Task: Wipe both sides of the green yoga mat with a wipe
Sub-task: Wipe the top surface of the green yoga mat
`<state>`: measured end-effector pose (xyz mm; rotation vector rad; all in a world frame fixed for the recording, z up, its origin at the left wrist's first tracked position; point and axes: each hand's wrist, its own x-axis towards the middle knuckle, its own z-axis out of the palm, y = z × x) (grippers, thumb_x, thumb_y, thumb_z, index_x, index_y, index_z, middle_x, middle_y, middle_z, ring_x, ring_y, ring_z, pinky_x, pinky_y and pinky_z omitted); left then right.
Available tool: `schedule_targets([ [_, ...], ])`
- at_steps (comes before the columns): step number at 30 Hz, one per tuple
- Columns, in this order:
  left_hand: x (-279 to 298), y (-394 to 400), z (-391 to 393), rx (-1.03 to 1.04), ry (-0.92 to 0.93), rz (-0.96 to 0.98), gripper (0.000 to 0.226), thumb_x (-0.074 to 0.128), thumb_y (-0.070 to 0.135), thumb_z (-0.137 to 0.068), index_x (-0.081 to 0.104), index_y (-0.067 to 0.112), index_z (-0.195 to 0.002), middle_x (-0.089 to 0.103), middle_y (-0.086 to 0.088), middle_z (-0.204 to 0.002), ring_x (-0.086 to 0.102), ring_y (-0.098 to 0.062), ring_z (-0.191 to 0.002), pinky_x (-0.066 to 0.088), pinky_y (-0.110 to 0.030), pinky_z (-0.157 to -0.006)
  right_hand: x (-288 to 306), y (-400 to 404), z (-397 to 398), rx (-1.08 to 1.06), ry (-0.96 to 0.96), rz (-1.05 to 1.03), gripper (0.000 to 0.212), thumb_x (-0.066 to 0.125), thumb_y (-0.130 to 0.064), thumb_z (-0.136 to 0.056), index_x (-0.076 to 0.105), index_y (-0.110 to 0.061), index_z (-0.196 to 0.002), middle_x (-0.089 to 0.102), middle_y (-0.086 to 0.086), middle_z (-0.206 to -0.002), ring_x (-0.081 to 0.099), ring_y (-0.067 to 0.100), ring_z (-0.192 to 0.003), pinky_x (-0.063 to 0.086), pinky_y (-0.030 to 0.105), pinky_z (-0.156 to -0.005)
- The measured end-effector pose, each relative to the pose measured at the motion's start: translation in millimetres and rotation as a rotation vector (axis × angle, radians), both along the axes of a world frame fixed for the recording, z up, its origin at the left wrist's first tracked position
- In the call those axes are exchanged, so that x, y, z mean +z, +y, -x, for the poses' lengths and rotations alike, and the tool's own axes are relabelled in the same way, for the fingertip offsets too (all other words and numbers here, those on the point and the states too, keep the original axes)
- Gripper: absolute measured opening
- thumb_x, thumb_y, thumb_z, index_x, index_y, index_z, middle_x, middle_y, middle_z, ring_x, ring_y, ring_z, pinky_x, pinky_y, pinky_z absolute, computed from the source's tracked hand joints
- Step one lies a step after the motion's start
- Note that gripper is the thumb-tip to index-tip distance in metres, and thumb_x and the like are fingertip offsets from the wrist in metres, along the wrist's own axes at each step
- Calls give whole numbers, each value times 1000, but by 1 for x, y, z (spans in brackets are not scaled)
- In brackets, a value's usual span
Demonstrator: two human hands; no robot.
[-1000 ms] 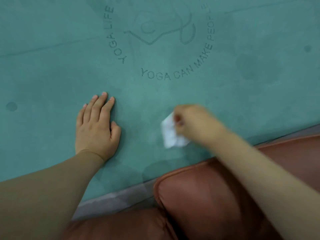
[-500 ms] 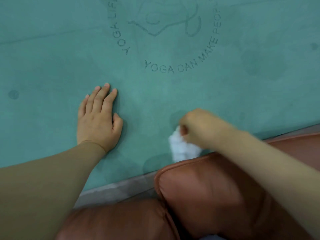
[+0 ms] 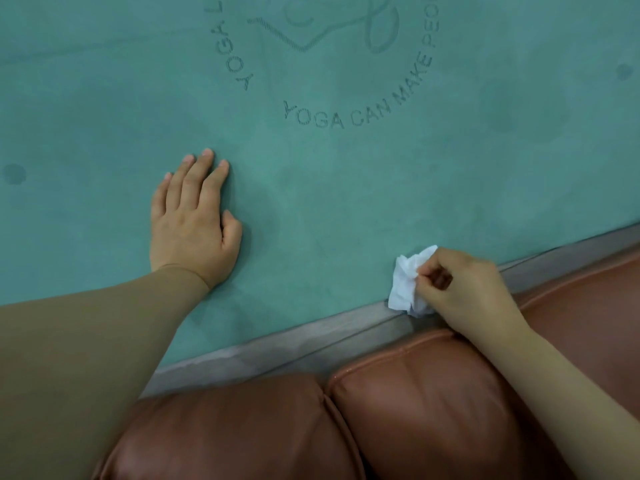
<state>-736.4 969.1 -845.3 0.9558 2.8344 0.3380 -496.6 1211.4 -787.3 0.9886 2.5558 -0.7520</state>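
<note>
The green yoga mat lies flat and fills the upper part of the view, with a circular printed logo and the words "YOGA CAN MAKE PEOPLE" near the top. My left hand rests flat on the mat, palm down, fingers straight. My right hand pinches a crumpled white wipe at the mat's near edge, with the wipe's lower end hanging over the strip of floor beside it.
A grey strip of floor runs along the mat's near edge. Below it are two brown leather cushions side by side. Darker damp patches show on the mat at the right and far left.
My right hand has dragged the wipe toward me and to the right, from the mat's middle down to its near edge. The left hand stays pressed in place.
</note>
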Motion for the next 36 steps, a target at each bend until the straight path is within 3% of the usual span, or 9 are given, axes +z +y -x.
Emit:
schedule_targets([
  [5, -1, 0, 0, 0, 1, -22, 64, 37, 26, -84, 40, 12, -147, 33, -8, -157, 24, -27, -147, 12, -44, -122, 1, -31, 32, 264, -35, 99, 11, 61, -21, -75, 67, -19, -84, 70, 2, -90, 65, 23, -86, 48, 27, -75],
  [9, -3, -1, 0, -5, 7, -22, 65, 36, 27, -84, 41, 12, -147, 34, -7, -157, 25, -27, -147, 12, -42, -122, -5, -81, 57, 556, 29, 209, 6, 59, -13, -73, 59, -14, -78, 65, 8, -83, 63, 31, -78, 49, 35, -64],
  [16, -1, -1, 0, 6, 3, -18, 64, 38, 27, -84, 41, 13, -146, 34, -8, -157, 24, -27, -147, 10, -40, -122, 12, 54, 31, -192, -383, -271, 12, 66, -19, -76, 62, -10, -84, 67, 21, -93, 62, 36, -91, 45, 33, -73],
  [19, -1, 1, -1, 9, 2, -18, 64, 38, 26, -83, 41, 13, -146, 33, -7, -157, 24, -26, -147, 9, -40, -122, 2, -25, 62, -32, -234, -109, 9, 62, -20, -81, 59, -12, -82, 68, 16, -89, 64, 33, -88, 47, 32, -68],
  [23, 0, 1, -1, 12, 0, -16, 65, 38, 27, -82, 41, 13, -146, 34, -8, -157, 25, -28, -146, 11, -41, -121, 3, -110, 89, 393, -83, 163, 8, 55, -16, -82, 57, -17, -89, 65, 9, -98, 61, 31, -93, 42, 32, -68],
  [26, 1, 2, -2, 14, -7, -8, 65, 37, 27, -82, 41, 13, -146, 34, -8, -157, 25, -28, -147, 11, -42, -122, -2, -49, 62, 335, -160, 35, 7, 58, -19, -80, 58, -16, -87, 66, 11, -96, 62, 31, -94, 46, 33, -73],
  [31, 3, 2, -1, 15, -13, 10, 66, 37, 28, -82, 42, 12, -146, 34, -8, -157, 25, -28, -146, 12, -42, -122, -3, 42, 13, -39, -168, -233, 14, 64, -20, -77, 53, -12, -74, 63, 16, -81, 61, 36, -80, 47, 37, -66],
  [33, 3, 3, -1, 14, -15, 18, 66, 36, 28, -82, 42, 12, -145, 35, -8, -157, 26, -28, -146, 12, -42, -122, -14, 25, 19, 92, -69, -197, 13, 62, -18, -73, 50, -15, -75, 61, 11, -77, 59, 33, -74, 44, 34, -62],
  [36, 3, 4, -1, 10, -9, 28, 65, 36, 28, -83, 43, 11, -145, 36, -9, -156, 28, -28, -146, 15, -44, -122, -19, -27, 46, 658, 185, 5, 12, 50, -22, -70, 46, -20, -81, 57, 3, -78, 57, 26, -74, 41, 30, -66],
])
